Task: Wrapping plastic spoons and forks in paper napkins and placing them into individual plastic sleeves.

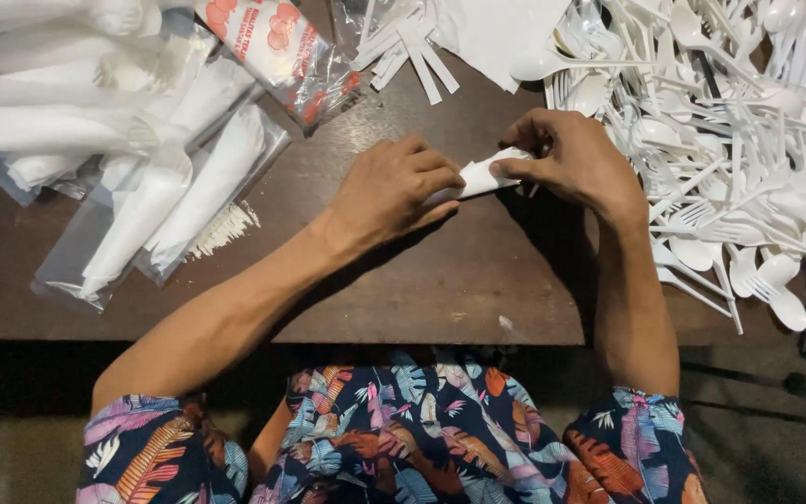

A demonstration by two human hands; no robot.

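— How far along are you?

— By my reckoning, partway. At ten o'clock lies a stack of finished clear plastic sleeves with rolled white napkin bundles inside [156, 177]. At two to three o'clock a big heap of loose white plastic forks and spoons [720, 131] waits, so plenty looks left. Right now my left hand [389, 191] and right hand [566, 159] are both closed on one small white folded paper napkin [485, 175], pinched between thumbs and fingertips at the centre of the dark brown wooden table [403, 289].

— Anything inside that napkin?

— I can't tell; my fingers cover most of it.

— What else is hard to read?

— At twelve o'clock, thin white paper-wrapped sticks [412, 51] are cut off by the frame edge. A red-printed plastic packet [277, 51] at eleven o'clock is cropped too. The cutlery heap runs off the right side.
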